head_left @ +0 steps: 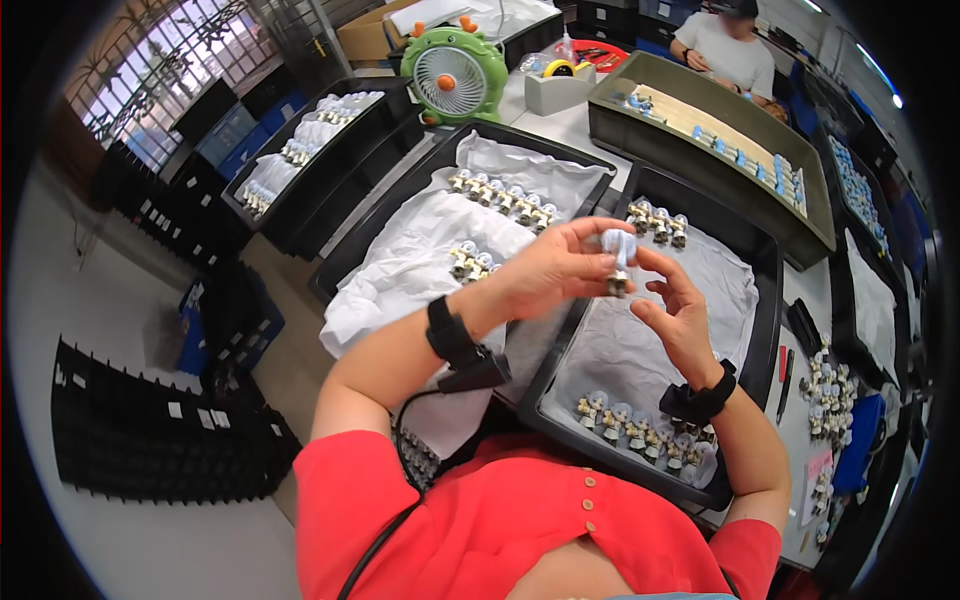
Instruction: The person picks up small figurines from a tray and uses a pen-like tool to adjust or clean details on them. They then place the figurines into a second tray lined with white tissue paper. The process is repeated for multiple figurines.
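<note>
My left hand (pixel 558 268) pinches a small figurine (pixel 619 248) with pale blue hair, upright between thumb and fingers. Beside it on the right, my right hand (pixel 678 315) has its thumb and fingers spread apart; whether a fingertip touches the figurine I cannot tell. Both hands are above a black tray (pixel 768 290) lined with white paper. Similar figurines (pixel 657 222) stand at the tray's far end, and a group of figurines (pixel 640 432) lines its near end. On the left, another black tray (pixel 350 250) holds crumpled white paper (pixel 400 250) and rows of figurines (pixel 503 198).
A green fan (pixel 455 78) and a grey tape dispenser (pixel 558 92) stand at the back. An olive bin (pixel 700 165) with blue pieces is at the back right. A person (pixel 735 55) sits beyond it. Pens (pixel 786 385) and more figurines (pixel 828 400) lie at the right.
</note>
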`<state>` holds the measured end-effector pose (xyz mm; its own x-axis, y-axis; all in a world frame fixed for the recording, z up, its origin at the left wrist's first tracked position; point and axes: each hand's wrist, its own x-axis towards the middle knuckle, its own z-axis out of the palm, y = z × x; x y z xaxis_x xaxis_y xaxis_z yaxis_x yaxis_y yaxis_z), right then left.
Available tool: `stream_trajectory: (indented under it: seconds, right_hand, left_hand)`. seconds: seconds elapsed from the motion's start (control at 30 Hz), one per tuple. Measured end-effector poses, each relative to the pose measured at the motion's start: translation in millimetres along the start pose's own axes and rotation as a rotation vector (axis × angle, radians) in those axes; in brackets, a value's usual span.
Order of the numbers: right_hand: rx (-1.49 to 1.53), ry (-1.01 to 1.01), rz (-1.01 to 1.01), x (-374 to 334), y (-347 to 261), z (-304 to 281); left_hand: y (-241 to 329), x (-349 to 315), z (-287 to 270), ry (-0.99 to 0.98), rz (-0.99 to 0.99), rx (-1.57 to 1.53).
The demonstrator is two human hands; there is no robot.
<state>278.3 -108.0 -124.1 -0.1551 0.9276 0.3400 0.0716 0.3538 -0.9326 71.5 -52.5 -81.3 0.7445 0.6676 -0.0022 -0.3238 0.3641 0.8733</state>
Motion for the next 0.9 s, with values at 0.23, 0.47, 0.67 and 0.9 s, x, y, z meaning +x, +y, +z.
stream_trajectory:
  seconds: [0.23,0.47,0.67,0.9]
  right_hand:
    - [-0.004,0.047,-0.013,4,1,-3]
    - [-0.035,0.070,0.004,6,9,-4]
    - [-0.095,0.099,0.058,7,18,-9]
    - [-0.147,0.144,0.093,12,27,-16]
  left_hand:
    - [52,-31,-103,0.550,0.048,0.844]
    - [40,-55,-195,0.807,-0.271,1.376]
    - [27,-47,-205,0.677,-0.424,1.300]
    - [24,-46,-216,0.681,-0.422,1.311]
